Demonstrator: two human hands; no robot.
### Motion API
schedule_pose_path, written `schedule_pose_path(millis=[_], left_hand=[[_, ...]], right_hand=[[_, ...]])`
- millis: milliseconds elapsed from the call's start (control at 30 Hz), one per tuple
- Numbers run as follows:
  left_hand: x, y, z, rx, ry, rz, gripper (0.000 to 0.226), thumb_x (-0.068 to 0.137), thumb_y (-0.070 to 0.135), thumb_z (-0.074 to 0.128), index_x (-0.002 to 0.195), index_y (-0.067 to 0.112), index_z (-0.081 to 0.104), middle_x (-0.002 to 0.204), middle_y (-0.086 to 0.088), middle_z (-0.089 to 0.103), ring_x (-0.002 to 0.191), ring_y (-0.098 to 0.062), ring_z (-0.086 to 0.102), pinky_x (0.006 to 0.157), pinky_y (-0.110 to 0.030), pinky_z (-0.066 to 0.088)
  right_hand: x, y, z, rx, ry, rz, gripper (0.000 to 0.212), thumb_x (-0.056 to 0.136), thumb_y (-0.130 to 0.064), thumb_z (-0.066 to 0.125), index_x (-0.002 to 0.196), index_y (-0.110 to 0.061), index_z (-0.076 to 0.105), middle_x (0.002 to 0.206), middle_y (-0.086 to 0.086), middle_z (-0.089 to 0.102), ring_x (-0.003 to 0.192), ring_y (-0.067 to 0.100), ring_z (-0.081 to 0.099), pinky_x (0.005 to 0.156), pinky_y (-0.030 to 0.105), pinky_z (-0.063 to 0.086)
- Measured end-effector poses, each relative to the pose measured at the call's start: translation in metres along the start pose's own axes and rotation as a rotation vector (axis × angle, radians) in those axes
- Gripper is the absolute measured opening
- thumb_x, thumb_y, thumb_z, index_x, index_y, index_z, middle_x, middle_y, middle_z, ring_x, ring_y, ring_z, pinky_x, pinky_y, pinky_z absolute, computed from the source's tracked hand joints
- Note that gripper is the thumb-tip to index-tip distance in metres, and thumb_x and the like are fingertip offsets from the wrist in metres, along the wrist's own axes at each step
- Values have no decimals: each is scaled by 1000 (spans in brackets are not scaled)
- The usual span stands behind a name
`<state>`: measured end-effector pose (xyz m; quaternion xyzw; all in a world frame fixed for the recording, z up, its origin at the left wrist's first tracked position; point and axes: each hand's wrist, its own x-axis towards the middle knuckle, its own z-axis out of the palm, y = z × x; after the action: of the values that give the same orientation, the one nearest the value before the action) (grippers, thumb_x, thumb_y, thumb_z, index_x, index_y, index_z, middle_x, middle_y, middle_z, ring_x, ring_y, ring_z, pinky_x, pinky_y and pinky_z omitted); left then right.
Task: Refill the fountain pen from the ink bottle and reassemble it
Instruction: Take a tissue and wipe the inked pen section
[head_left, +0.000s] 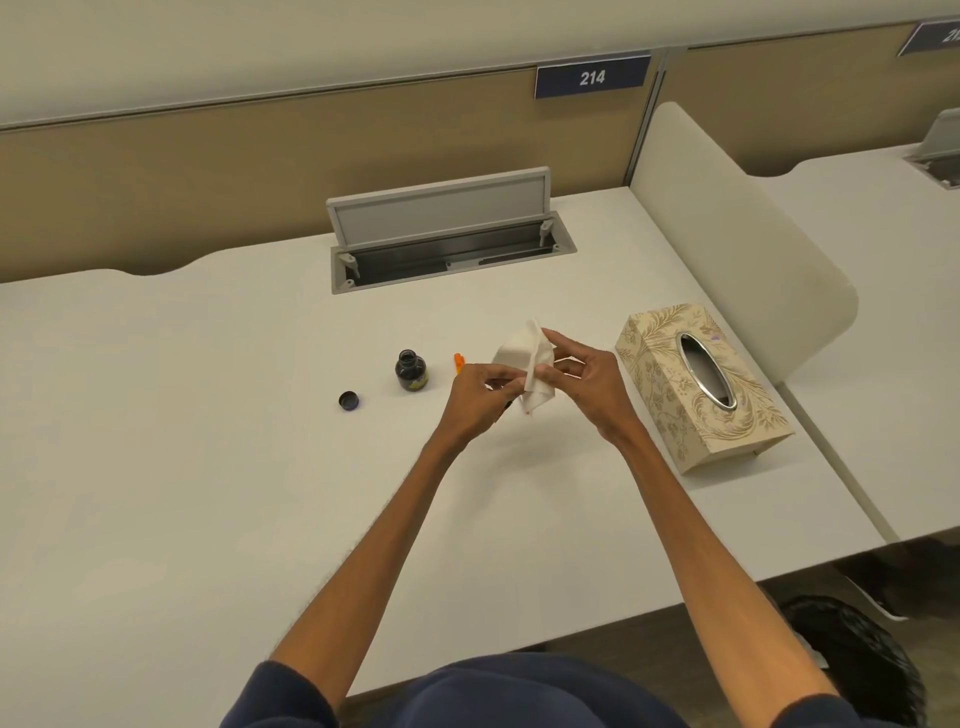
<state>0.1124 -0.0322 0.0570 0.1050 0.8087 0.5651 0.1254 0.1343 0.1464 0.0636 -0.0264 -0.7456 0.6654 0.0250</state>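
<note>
An uncapped ink bottle (411, 369) stands on the white desk (208, 415), and its dark cap (349, 400) lies apart to its left. Right of the bottle an orange pen part (459, 362) lies on the desk, mostly hidden behind my left hand (475, 397). My left hand is closed around something dark that is largely hidden, and its fingers also pinch a white tissue (527, 366). My right hand (582, 382) holds the other side of the tissue between thumb and fingers. Both hands are raised just above the desk.
A patterned tissue box (701, 384) stands to the right of my hands. An open cable hatch (447, 239) sits at the back of the desk. A rounded divider panel (727, 223) borders the right side. A dark bag (857, 660) lies on the floor at lower right.
</note>
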Motion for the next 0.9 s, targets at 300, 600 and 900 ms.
schedule_pose_path(millis=[300, 600, 900], left_hand=[[-4, 5, -4, -32, -56, -28, 8, 86, 28, 70, 86, 32, 77, 84, 8, 77, 78, -5, 64, 109, -55, 38], [-7, 4, -4, -78, -86, -46, 8, 87, 33, 70, 89, 34, 78, 85, 0, 77, 78, 3, 65, 112, -47, 33], [-11, 3, -4, -157, -90, -103, 13, 91, 20, 69, 101, 16, 76, 90, 1, 76, 84, -5, 66, 92, -28, 50]], right_hand=[[-3, 7, 6, 174, 98, 24, 27, 91, -2, 67, 117, -3, 69, 99, 6, 71, 85, 18, 72, 76, 31, 59], [-7, 13, 16, 365, 153, 133, 12, 96, -8, 60, 103, -2, 67, 97, 10, 69, 94, 23, 65, 92, 44, 52], [-14, 5, 15, 295, 180, 53, 28, 96, 0, 57, 112, -21, 66, 100, 7, 67, 92, 14, 69, 82, 37, 57]])
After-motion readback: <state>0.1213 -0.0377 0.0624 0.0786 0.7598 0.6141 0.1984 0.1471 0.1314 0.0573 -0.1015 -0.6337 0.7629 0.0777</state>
